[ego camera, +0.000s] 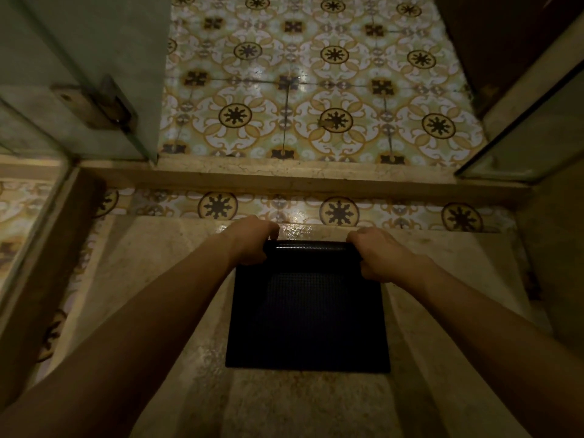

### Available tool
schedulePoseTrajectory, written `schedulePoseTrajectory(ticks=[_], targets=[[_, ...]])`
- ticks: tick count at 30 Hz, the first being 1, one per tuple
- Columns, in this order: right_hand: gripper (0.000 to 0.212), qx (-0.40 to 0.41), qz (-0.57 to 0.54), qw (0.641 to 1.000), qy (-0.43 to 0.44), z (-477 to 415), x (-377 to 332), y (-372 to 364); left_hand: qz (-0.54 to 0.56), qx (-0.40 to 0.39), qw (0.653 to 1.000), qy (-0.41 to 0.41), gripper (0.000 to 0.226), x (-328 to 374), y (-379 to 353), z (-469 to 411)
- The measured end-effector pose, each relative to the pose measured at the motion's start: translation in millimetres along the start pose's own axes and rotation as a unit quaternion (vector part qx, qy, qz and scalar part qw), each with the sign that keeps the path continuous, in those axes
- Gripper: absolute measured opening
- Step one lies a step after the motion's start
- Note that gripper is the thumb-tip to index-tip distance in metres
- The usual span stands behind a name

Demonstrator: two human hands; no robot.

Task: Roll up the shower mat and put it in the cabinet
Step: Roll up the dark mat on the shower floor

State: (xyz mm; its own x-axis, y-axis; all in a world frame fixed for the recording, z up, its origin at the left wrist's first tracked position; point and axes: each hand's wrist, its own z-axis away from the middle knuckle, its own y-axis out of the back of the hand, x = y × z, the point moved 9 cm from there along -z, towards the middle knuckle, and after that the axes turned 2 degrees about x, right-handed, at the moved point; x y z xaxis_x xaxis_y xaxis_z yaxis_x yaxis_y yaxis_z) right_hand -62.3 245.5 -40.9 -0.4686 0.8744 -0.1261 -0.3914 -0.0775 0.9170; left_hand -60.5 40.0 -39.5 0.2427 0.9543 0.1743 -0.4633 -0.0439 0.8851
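Observation:
A black textured shower mat (308, 317) lies on the beige stone shower floor in front of me. Its far end is curled into a short roll about as wide as the mat. My left hand (251, 240) grips the left end of that roll and my right hand (377, 252) grips the right end, fingers wrapped over the top. The near part of the mat still lies flat. No cabinet shows in this view.
A raised stone threshold (284, 178) crosses just beyond the mat, with patterned floor tiles (316, 90) past it. A glass shower door with a metal hinge (101, 105) stands at left, and a glass panel (521, 147) at right. A dark wooden door edge (505, 42) is at the upper right.

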Motion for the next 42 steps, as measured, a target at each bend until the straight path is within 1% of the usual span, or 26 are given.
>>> schedulePoseTrajectory(ticks=[3, 5, 8, 11, 12, 15, 17, 19, 23, 25, 28, 30, 33, 35, 38, 42], targets=[[0.038, 0.004, -0.009, 1.0, -0.013, 1.8, 1.1, 3.4, -0.042, 0.048, 0.998, -0.005, 0.031, 2.7, 2.8, 4.9], [0.037, 0.016, -0.006, 1.0, -0.01, 4.0, -1.3, 4.5, -0.063, 0.057, 0.996, -0.012, 0.029, 8.5, 1.8, 7.2], [0.038, 0.002, -0.005, 1.0, -0.008, 4.8, -1.6, 4.1, -0.057, 0.023, 0.998, -0.012, 0.029, 7.6, 0.8, 7.2], [0.038, -0.035, -0.021, 0.999, -0.019, 3.8, 3.5, 2.8, 0.007, -0.049, 0.999, -0.002, 0.037, 0.0, -2.1, 7.5], [0.038, -0.037, -0.023, 0.999, -0.019, 4.1, 3.4, 3.4, 0.012, -0.054, 0.998, -0.003, 0.038, -0.4, -0.9, 8.9], [0.037, -0.024, -0.024, 0.999, -0.029, 5.8, 1.9, 4.8, -0.018, -0.014, 1.0, -0.019, 0.038, 4.0, 5.3, 13.3], [0.036, -0.014, -0.017, 0.999, -0.027, 7.5, -0.4, 5.4, -0.044, -0.004, 0.999, -0.033, 0.039, 10.6, 5.0, 14.6], [0.034, -0.011, -0.008, 1.0, -0.018, 9.0, -3.0, 5.8, -0.064, -0.019, 0.997, -0.04, 0.039, 14.6, 4.2, 15.2], [0.031, -0.044, -0.011, 0.999, -0.011, 10.8, -2.9, 7.2, -0.03, -0.089, 0.995, -0.028, 0.042, 11.8, 2.9, 16.5], [0.03, -0.052, -0.023, 0.998, -0.012, 12.5, -3.4, 8.5, -0.035, -0.085, 0.995, -0.034, 0.042, 12.8, 5.3, 17.6], [0.029, -0.041, -0.029, 0.998, -0.024, 16.6, -3.6, 8.1, -0.047, -0.079, 0.995, -0.039, 0.042, 15.4, 4.0, 18.1], [0.031, -0.039, -0.026, 0.999, -0.027, 18.1, -4.5, 7.0, -0.053, -0.087, 0.994, -0.046, 0.041, 16.8, 3.0, 19.0], [0.028, -0.048, -0.032, 0.998, -0.024, 18.7, -4.4, 9.4, -0.032, -0.111, 0.992, -0.048, 0.035, 14.5, 0.7, 21.6], [0.024, -0.054, -0.055, 0.997, -0.03, 17.9, -1.0, 10.3, -0.024, -0.109, 0.993, -0.046, 0.036, 13.2, -0.9, 22.8], [0.026, -0.058, -0.089, 0.993, -0.053, 16.8, 4.4, 9.7, -0.015, -0.1, 0.994, -0.034, 0.038, 12.4, -3.3, 23.1], [0.029, -0.053, -0.088, 0.993, -0.063, 15.4, 6.1, 11.3, -0.015, -0.09, 0.996, -0.006, 0.042, 11.6, -6.7, 24.2]])
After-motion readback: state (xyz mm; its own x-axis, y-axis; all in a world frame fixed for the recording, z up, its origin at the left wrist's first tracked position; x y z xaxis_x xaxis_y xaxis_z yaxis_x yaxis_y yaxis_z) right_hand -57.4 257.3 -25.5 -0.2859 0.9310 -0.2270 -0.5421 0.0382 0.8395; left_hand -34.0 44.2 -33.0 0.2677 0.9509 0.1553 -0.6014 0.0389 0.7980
